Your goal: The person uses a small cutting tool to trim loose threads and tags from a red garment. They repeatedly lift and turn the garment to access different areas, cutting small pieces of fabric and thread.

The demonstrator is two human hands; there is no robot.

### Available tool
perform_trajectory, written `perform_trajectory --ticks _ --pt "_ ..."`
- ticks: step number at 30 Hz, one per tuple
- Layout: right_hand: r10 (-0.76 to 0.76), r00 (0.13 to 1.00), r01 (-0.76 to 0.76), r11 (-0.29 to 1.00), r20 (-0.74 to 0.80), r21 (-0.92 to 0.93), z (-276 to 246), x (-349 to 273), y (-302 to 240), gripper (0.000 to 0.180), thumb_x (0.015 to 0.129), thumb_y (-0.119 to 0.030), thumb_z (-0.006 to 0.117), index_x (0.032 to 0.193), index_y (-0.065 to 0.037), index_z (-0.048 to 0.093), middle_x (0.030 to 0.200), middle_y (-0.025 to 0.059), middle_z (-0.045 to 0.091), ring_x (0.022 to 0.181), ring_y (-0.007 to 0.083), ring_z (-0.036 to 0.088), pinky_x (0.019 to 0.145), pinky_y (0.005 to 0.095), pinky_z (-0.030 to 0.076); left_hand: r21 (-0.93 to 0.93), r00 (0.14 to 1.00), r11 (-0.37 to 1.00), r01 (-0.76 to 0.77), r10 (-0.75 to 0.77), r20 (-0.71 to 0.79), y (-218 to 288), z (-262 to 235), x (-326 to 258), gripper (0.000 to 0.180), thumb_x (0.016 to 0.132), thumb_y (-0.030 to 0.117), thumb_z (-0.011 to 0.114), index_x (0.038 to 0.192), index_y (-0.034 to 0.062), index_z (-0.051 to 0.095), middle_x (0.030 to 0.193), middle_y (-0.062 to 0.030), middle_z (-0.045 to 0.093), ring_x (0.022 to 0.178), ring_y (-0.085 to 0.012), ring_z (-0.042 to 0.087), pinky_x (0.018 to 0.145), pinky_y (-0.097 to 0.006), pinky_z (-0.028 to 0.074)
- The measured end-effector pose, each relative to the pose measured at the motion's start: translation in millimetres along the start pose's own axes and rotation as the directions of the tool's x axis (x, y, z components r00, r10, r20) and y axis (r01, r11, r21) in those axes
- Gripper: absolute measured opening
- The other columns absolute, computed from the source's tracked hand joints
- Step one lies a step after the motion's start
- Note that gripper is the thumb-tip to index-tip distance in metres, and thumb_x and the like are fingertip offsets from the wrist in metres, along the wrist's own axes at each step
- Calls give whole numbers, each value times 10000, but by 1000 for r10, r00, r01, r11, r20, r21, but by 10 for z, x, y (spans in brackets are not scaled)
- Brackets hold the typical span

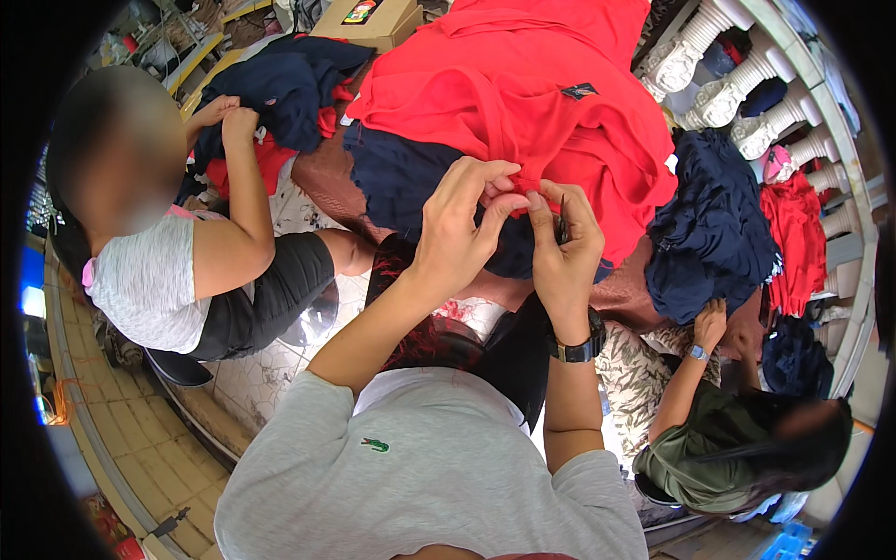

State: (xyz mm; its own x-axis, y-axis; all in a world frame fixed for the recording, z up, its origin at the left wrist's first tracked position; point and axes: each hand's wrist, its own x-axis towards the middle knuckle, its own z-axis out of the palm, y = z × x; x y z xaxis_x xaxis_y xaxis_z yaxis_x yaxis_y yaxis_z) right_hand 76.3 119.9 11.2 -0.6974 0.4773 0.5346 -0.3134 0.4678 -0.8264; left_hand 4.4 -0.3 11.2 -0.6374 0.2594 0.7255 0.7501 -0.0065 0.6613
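Observation:
A large red garment [523,93] lies spread over the pile in front of me, a small dark label showing on it. My left hand [464,219] is closed, pinching the near edge of this garment between thumb and fingers. Close beside it, thumb almost touching thumb, my right hand [567,238] is closed on the same bunched bit of red cloth. A small dark object shows between the right hand's fingers; its kind is hard to make out. Dark navy cloth [401,177] hangs beneath the red garment.
At the left a seated person [187,252] handles navy and red clothes [289,89]. On the right another person [747,439] reaches to a navy garment pile [709,224]. White balusters [714,98] line the right side, with red cloth [793,243] by them. A cardboard box [369,23] stands at the back.

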Motion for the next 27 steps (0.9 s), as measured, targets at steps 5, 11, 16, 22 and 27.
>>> perform_trajectory --ticks 5,11,16,22,27 --pt "29 1000 -28 998 12 -55 14 -11 -61 131 931 -35 700 1046 27 684 876 68 621 676 114 518 587 260 397 -217 983 959 183 -180 31 -140 58 12 83 934 21 690 979 -23 636 862 -79 651 767 -144 623 702 -282 517" --pt "-121 988 101 975 -92 -196 11 -27 -90 133 997 -55 603 1081 18 676 815 69 581 658 115 504 584 284 405 -451 923 806 384 -354 154 -232 106 -18 101 1011 88 637 999 -11 618 948 -61 661 859 -107 603 805 -255 506" --pt "333 893 -389 909 301 148 -42 -174 -247 417 1109 -338 414 1019 8 626 642 -7 384 580 74 371 528 268 309 -474 942 818 325 -322 90 -245 124 -13 82 966 40 650 931 -33 639 901 -86 702 782 -105 642 729 -260 520" --pt "487 777 -613 730 399 303 -1 -75 -92 453 1099 -375 394 871 -33 585 638 -59 311 547 48 270 498 246 227 -448 948 836 318 -290 132 -221 30 -1 89 956 40 664 930 -39 631 927 -78 671 786 -89 615 709 -248 497" --pt "510 752 -649 683 417 335 7 6 -93 450 1091 -363 397 778 -73 540 623 -69 335 539 38 279 489 237 209 -505 946 801 322 -260 192 -125 -21 20 75 969 24 643 929 -36 620 950 -77 659 806 -91 611 721 -250 493"
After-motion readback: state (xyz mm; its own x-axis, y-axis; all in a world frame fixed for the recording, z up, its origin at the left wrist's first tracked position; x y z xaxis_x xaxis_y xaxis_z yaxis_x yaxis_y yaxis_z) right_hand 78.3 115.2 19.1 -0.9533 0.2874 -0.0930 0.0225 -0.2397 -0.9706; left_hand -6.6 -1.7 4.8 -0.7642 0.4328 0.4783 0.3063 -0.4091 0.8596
